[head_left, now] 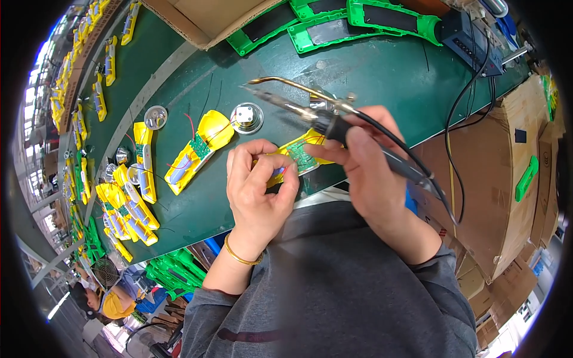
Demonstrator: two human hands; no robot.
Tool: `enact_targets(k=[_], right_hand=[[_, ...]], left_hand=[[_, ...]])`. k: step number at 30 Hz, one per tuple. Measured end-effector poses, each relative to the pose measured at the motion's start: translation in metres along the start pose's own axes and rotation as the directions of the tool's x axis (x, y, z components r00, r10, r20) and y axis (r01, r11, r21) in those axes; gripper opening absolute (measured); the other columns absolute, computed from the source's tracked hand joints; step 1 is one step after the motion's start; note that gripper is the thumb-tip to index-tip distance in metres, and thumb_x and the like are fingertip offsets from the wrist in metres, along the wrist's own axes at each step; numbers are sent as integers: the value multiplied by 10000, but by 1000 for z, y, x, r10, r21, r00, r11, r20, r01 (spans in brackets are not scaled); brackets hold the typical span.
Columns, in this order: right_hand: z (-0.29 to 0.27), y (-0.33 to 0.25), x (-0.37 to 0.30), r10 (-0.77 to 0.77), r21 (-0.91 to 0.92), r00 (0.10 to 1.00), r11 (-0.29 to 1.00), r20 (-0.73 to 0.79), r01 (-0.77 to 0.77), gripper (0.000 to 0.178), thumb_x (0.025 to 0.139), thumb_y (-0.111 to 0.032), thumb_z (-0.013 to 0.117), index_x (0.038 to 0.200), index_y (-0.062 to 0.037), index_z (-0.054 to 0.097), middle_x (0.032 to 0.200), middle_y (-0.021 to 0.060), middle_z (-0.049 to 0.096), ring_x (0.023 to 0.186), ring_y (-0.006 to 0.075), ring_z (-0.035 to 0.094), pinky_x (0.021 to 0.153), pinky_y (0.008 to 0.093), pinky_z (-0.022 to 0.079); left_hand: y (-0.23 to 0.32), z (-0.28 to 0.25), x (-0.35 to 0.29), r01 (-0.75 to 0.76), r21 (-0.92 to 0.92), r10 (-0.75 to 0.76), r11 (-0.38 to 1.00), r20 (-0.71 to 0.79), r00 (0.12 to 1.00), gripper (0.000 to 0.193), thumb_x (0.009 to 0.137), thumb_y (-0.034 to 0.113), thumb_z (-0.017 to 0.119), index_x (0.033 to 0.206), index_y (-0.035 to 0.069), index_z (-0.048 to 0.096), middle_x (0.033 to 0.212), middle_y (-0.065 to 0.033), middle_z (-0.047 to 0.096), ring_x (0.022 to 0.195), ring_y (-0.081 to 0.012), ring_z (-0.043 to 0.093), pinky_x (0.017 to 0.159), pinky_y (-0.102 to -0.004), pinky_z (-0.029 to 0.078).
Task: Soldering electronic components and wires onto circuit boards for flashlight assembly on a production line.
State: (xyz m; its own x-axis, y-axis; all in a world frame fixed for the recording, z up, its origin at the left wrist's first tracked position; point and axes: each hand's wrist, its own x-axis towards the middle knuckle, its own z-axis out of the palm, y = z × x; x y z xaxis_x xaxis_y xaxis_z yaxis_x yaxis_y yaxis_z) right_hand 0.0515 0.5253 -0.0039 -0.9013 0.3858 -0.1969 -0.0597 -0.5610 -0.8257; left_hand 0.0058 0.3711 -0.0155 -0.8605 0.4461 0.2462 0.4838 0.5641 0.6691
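My right hand point(376, 167) grips a soldering iron point(327, 124) with a curved brass tube fixed along it; its tip points left above the bench. Below the iron lies a yellow plastic housing point(293, 143) with a green circuit board point(303, 157). My left hand point(258, 191) is closed at this housing's left end, thumb and forefinger pinched together near a red wire. The fingertips partly cover the housing. A round lamp head point(247, 118) with a white back lies just beyond my left hand, wired to another yellow housing point(206, 143) holding a board and a blue cell.
Several more yellow housings point(128, 209) lie at the left of the green bench point(197, 230). Green frames point(364, 30) and an open carton point(200, 24) are at the back. A blue-grey box point(471, 51) with cables stands far right, above large cartons point(483, 155). Another person point(113, 304) is at lower left.
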Motion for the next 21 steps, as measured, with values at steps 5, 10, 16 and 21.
enact_targets(k=[5,10,16,21], right_hand=[[8,18,3,20,93,1000,995,-16,-18,123,940,-78,468,1042,-11,478,911,73,554,831,151,607,905,497,499],[9,19,2,3,73,999,997,-44,1,145,944,-101,473,1058,-12,465,911,69,549,841,139,597,931,497,482],[10,19,2,28,102,998,995,-50,-23,155,944,-109,476,1066,-16,456,904,63,540,844,130,593,939,496,477],[9,18,2,27,82,999,996,-44,-23,157,943,-113,480,1065,-15,458,896,63,545,851,128,593,941,495,476]], left_hand=[[-12,-12,1,118,-322,-160,939,-106,981,58,808,-2,624,859,8,600,883,-91,611,801,-179,587,709,-268,468],[-1,-10,12,94,-93,-85,991,102,991,100,724,27,689,820,37,659,869,-88,613,809,-240,564,718,-325,458],[1,-13,5,98,-103,-87,990,108,990,104,742,-20,675,833,20,646,926,-94,603,833,-197,588,750,-280,476],[14,-16,4,77,-28,-75,997,57,996,132,700,-2,709,806,15,633,909,-87,591,826,-199,576,733,-286,476]])
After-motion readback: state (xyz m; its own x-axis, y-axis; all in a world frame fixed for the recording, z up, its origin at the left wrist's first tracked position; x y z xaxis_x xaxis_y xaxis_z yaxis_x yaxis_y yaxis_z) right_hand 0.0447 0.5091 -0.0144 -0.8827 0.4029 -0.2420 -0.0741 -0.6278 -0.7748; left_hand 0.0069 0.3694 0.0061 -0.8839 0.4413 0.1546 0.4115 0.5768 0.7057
